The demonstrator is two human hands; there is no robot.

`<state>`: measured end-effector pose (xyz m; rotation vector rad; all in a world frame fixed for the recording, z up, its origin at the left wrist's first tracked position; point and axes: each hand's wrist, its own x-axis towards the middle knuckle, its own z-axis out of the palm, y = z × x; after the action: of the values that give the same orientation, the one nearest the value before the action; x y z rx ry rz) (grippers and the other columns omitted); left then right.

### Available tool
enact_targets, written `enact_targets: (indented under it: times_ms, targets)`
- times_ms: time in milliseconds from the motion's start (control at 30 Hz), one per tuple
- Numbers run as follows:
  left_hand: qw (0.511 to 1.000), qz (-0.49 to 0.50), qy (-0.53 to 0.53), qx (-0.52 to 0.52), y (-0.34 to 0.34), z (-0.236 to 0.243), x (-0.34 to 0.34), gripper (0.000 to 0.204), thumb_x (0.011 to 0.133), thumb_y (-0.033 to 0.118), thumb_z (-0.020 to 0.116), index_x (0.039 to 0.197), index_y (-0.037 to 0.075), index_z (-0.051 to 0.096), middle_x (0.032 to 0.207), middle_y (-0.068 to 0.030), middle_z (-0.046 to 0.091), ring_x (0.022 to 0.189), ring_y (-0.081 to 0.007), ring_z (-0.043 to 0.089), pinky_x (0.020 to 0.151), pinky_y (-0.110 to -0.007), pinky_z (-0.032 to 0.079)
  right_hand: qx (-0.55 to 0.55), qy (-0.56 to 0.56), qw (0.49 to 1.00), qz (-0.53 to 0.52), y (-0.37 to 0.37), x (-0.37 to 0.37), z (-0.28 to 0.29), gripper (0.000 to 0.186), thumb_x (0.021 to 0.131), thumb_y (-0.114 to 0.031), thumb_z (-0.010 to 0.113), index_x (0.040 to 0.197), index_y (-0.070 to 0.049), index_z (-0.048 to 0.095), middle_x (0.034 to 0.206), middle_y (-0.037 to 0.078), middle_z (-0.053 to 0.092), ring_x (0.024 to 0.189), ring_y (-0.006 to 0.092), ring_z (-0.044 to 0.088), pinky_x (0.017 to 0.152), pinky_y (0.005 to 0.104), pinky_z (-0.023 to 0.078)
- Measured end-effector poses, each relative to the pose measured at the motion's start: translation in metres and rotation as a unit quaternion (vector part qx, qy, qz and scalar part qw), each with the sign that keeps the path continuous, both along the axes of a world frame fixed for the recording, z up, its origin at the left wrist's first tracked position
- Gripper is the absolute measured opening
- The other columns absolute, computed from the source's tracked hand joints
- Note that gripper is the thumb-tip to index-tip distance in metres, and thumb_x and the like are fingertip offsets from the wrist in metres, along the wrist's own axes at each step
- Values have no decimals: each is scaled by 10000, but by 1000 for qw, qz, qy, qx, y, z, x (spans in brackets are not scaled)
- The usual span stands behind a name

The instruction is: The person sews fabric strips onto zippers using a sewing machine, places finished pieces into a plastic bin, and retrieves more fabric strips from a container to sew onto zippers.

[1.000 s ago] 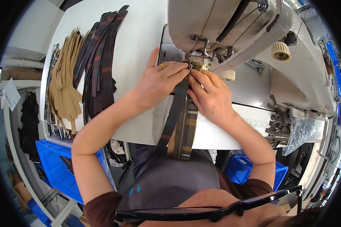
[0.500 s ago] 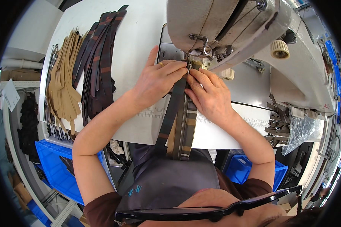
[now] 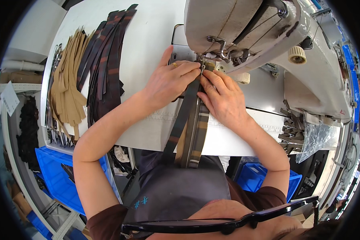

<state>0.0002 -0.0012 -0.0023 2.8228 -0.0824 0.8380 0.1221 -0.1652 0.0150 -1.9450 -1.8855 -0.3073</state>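
Note:
A zipper (image 3: pixel 196 128) with plaid and tan tape runs from the sewing machine (image 3: pixel 244 28) down over the table edge toward my lap. Along its left side lies a dark fabric strip (image 3: pixel 180 120), meeting it near the presser foot. My left hand (image 3: pixel 166 82) is closed, fingertips pressing the strip's upper end and thumb stretched away. From the other side my right hand (image 3: pixel 225 96) closes on the zipper's right edge, just below the metal slider (image 3: pixel 203 66). The fingertips of both hands nearly meet there. Exactly what lies beneath them is hidden.
Left on the white table (image 3: pixel 142 44) are a bundle of tan strips (image 3: pixel 68 84) and a pile of dark plaid strips (image 3: pixel 106 72). Small dark pieces (image 3: pixel 292 136) and a clear plastic bag (image 3: pixel 314 140) lie at right. Blue bins (image 3: pixel 54 168) stand below.
The view has shifted slightly, so the machine appears a little farther right. Both hands keep nearly the same hold on the strip and zipper; the right fingers have bent slightly.

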Motion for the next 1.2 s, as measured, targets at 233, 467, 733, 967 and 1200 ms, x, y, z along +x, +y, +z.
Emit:
enact_targets:
  times_ms: [233, 467, 733, 967, 1200]
  targets:
    - [1000, 2, 0, -7, 2, -5, 4, 347, 715, 33, 619, 1058, 75, 642, 1118, -16, 602, 966, -177, 630, 1091, -562, 210, -29, 10, 999, -15, 1, 3, 3, 374, 759, -181, 706, 1087, -19, 635, 1153, 85, 583, 1065, 275, 557, 865, 368, 482]
    - [1000, 14, -12, -4, 2, -6, 6, 349, 721, 16, 609, 1061, 86, 647, 1095, -11, 617, 967, -176, 630, 1093, -557, 215, 16, -9, 1000, 10, 5, 8, 0, 348, 770, -220, 702, 1052, -32, 620, 1097, 51, 574, 803, 204, 590, 691, 328, 467]
    - [999, 38, 22, 14, -5, 3, -4, 376, 708, 106, 669, 1083, 112, 642, 1100, 2, 619, 1021, -161, 608, 1064, -615, 212, 25, 148, 988, 27, 2, 17, -5, 290, 841, -154, 638, 1093, -15, 607, 1091, 112, 604, 1023, 285, 576, 854, 364, 479]
    - [997, 52, 26, 48, -14, 5, -2, 383, 718, 216, 705, 1086, 122, 659, 1158, 9, 622, 1058, -167, 550, 1039, -661, 182, -36, 324, 945, -31, 39, 98, -30, 295, 809, -233, 614, 1033, -41, 626, 983, 151, 645, 882, 321, 609, 764, 433, 483]
    - [997, 60, 28, 27, -13, 2, -3, 381, 709, 190, 694, 1082, 118, 665, 1133, 9, 637, 1055, -177, 539, 1039, -663, 177, -217, 81, 972, -39, 72, 112, -33, 306, 942, -237, 471, 1201, -92, 546, 1136, 101, 597, 1072, 253, 547, 900, 367, 455]
